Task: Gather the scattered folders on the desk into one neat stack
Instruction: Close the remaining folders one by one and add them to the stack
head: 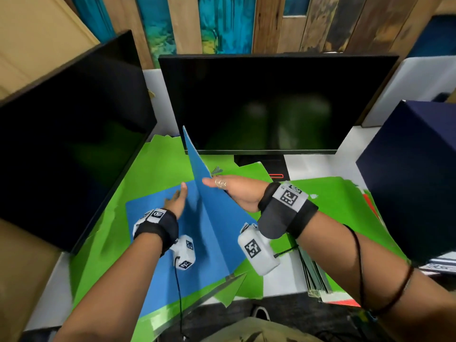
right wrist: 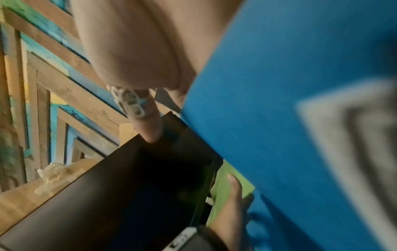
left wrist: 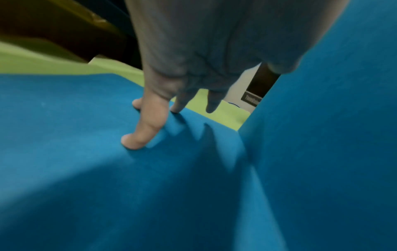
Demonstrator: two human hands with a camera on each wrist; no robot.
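Note:
A blue folder [head: 153, 211] lies open on top of green folders [head: 160, 164] at the desk's left middle. My left hand [head: 176, 198] presses its lower flap [left wrist: 86, 169] flat with straight fingers [left wrist: 139, 135]. The other flap [head: 212, 218] stands nearly upright between my hands. My right hand [head: 229, 188] holds this flap [right wrist: 279, 101] at its right edge, a ringed finger [right wrist: 141, 115] on one side and the other fingers hidden behind it. More green folders [head: 333, 201] lie spread to the right.
A dark monitor [head: 271, 102] stands behind the folders on its stand [head: 274, 166], and a second monitor [head: 74, 144] is angled at the left. A dark blue box [head: 414, 181] sits at the right. Stacked papers [head: 318, 280] lie at the white desk's [head: 283, 280] front right.

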